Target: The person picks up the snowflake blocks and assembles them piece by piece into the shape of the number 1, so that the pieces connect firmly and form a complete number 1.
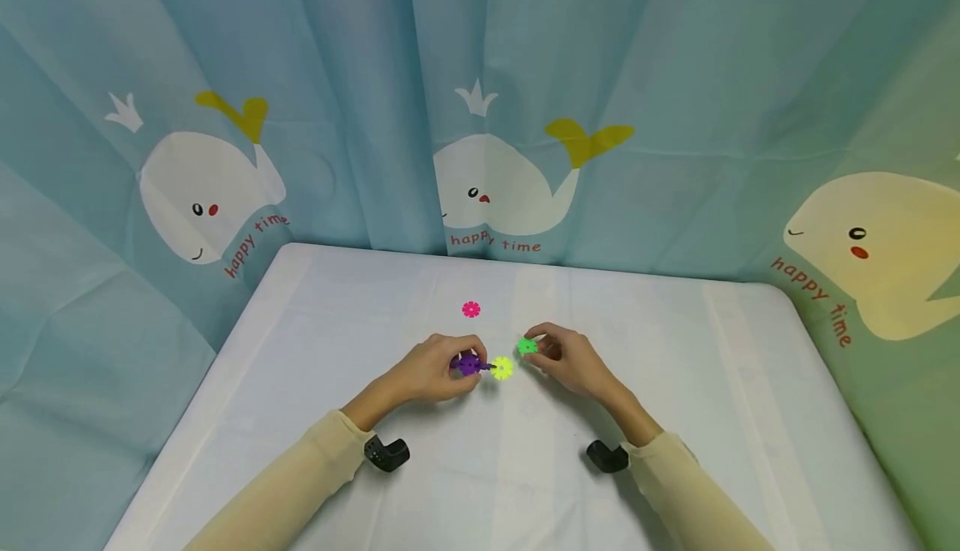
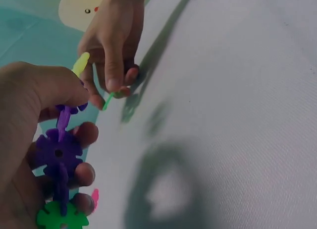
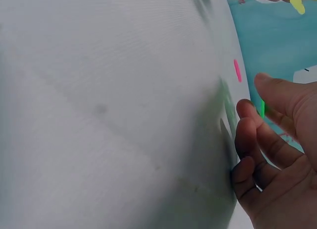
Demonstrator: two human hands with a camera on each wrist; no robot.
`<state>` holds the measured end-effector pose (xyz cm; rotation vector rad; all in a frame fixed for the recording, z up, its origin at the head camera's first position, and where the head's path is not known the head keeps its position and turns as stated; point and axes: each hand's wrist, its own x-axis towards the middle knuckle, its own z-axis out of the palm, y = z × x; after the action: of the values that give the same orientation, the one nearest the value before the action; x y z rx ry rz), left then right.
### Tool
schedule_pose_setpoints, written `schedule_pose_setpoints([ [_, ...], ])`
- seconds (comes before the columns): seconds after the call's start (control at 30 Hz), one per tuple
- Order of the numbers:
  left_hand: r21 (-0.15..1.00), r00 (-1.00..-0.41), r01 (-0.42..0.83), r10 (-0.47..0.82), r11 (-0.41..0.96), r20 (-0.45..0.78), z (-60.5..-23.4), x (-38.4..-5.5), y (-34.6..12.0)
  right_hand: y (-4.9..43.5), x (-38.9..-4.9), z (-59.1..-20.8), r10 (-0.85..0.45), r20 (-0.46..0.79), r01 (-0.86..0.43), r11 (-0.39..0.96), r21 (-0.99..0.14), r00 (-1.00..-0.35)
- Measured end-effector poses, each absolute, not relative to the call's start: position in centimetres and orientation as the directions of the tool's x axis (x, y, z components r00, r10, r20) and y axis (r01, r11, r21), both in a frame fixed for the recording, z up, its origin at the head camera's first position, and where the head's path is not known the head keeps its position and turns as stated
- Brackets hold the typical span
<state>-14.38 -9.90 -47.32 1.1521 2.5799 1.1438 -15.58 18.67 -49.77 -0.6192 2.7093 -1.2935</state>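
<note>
A chain of interlocked snowflake discs sits in my left hand (image 1: 437,367), gripped between curled fingers and thumb. In the left wrist view, the chain has purple discs (image 2: 58,152), a green disc (image 2: 62,216) at its lower end and a yellow disc (image 2: 80,64) past the thumb. Facing it, my right hand (image 1: 572,361) pinches a single green snowflake disc (image 1: 528,347) between thumb and fingers. A small gap separates that green disc from the yellow one in the head view. Behind both hands, a pink snowflake disc (image 1: 471,309) lies flat on the table.
A white cloth covers the table (image 1: 750,418). Along its far edge hangs a blue curtain (image 1: 360,159) printed with whales, which continues down both sides. Black wrist devices (image 1: 387,454) hang under both sleeves.
</note>
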Motion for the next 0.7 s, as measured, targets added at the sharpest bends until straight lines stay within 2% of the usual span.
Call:
schedule_pose_setpoints([
  [0.17, 0.642, -0.726, 0.591, 0.669, 0.487, 0.161, -47.41, -14.35, -9.68, 18.94, -15.22, -49.94, -0.384, 0.080, -0.304, 0.569, -0.764, -0.920],
  [0.43, 0.661, -0.709, 0.586, 0.692, 0.468, 0.138, -47.56, -14.41, -9.67, 19.07, -14.99, -50.25, -0.392, 0.092, -0.321, 0.570, -0.756, -0.915],
  [0.7, 0.663, -0.732, 0.558, 0.672, 0.500, 0.110, -47.63, -14.25, -9.62, 18.96, -14.84, -50.22, -0.398, 0.100, -0.330, 0.566, -0.755, -0.912],
])
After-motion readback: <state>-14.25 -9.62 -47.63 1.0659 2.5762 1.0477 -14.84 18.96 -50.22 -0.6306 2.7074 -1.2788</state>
